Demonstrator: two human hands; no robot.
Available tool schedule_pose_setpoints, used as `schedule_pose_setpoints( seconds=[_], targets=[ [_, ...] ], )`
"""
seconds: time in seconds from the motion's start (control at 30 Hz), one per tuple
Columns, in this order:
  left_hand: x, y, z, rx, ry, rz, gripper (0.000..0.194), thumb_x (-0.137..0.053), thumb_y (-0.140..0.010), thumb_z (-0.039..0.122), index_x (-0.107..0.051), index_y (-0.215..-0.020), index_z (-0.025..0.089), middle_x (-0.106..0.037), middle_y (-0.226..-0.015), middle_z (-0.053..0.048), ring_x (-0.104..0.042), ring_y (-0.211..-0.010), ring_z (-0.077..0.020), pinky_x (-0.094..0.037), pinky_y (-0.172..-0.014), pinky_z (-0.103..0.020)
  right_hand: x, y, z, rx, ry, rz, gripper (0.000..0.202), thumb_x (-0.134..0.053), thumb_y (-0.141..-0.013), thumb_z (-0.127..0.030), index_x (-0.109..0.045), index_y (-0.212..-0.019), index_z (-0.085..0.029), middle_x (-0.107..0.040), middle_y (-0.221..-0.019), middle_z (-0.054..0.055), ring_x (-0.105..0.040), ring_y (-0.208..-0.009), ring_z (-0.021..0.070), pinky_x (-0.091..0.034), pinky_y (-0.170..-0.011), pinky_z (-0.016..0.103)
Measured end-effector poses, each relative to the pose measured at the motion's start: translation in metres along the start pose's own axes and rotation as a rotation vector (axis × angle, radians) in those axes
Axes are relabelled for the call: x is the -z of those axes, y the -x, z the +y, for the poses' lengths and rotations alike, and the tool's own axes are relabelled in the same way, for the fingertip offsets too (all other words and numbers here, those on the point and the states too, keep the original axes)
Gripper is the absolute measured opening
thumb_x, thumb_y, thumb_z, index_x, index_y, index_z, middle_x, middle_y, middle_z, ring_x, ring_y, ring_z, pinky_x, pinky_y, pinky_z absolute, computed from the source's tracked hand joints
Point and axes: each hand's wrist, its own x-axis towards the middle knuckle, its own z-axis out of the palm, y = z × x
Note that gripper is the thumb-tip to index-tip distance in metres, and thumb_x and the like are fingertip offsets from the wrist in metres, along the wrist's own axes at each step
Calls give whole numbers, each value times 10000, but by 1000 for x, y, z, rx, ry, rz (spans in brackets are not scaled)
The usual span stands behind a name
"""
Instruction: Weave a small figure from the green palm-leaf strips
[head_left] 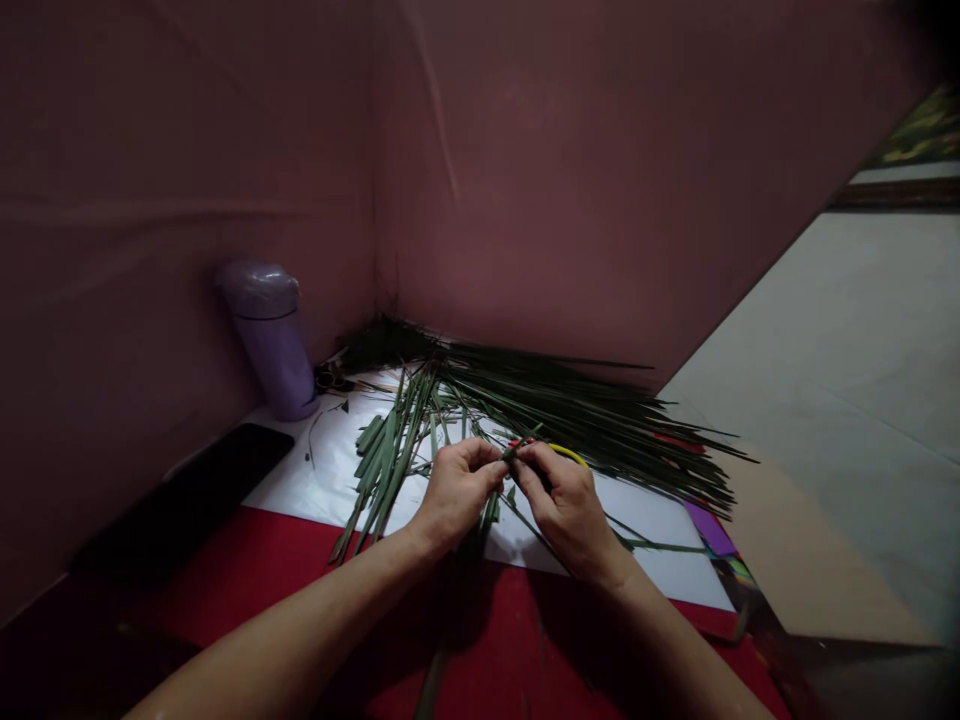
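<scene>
Over the front part of a white sheet (667, 570), my left hand (459, 488) and my right hand (564, 500) meet nearly fingertip to fingertip. Both pinch a small piece of green leaf strip (511, 452) between thumb and fingers. Thin leaf ends stick out above and below the fingers. Just behind my right hand, a yellow curved handle (568, 455) and a bit of red show; the rest is hidden. Left of my left hand lies a bunch of cut green strips (391, 450). Long dark green leaves (585, 410) spread behind both hands to the right.
A purple bottle (276, 350) with a clear-wrapped top stands at the back left. A dark flat object (202, 490) lies in front of it. Red cloth (292, 560) covers the near table. Pink walls (525, 180) enclose the back; a purple piece (709, 528) lies at the right edge.
</scene>
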Motion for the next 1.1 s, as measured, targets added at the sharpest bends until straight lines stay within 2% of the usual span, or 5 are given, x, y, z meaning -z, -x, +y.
schedule_pose_setpoints(
  seconds=[0.33,0.53,0.67,0.8,1.1],
  targets=[
    [2,-3,0,61,80,34,108,-583,-647,207,-500,-629,140,-466,-482,46,-361,-404,-39,-263,-402,-168,2,0,-2,12,-9,-55,171,-404,-851,-206,-564,-796,-185,-563,-690,17,-498,-620,135,-348,-619,228],
    [3,-4,-1,35,63,87,111,-572,-644,203,-488,-604,143,-467,-474,48,-342,-376,-30,-233,-374,-161,5,-2,6,-40,-178,-138,180,-425,-845,-255,-539,-725,-180,-471,-602,-19,-417,-557,111,-323,-551,218],
    [4,-4,-1,105,80,43,157,-582,-642,241,-472,-586,143,-454,-449,50,-320,-346,-24,-206,-349,-157,2,-4,17,-107,-321,-203,197,-428,-838,-282,-511,-694,-178,-432,-581,-31,-395,-539,105,-323,-517,207],
    [4,-5,0,174,106,-18,212,-603,-630,298,-465,-582,145,-458,-437,48,-316,-319,-23,-201,-335,-158,-4,-4,16,-99,-264,-105,182,-409,-847,-283,-542,-785,-177,-530,-695,9,-466,-626,130,-363,-586,227],
    [1,-4,-5,80,1,8,147,-576,-637,247,-494,-580,139,-461,-445,43,-341,-347,-40,-236,-352,-172,-7,-2,11,-35,-117,-62,160,-415,-841,-205,-556,-768,-182,-552,-674,8,-476,-597,130,-348,-571,228]
  ],
)
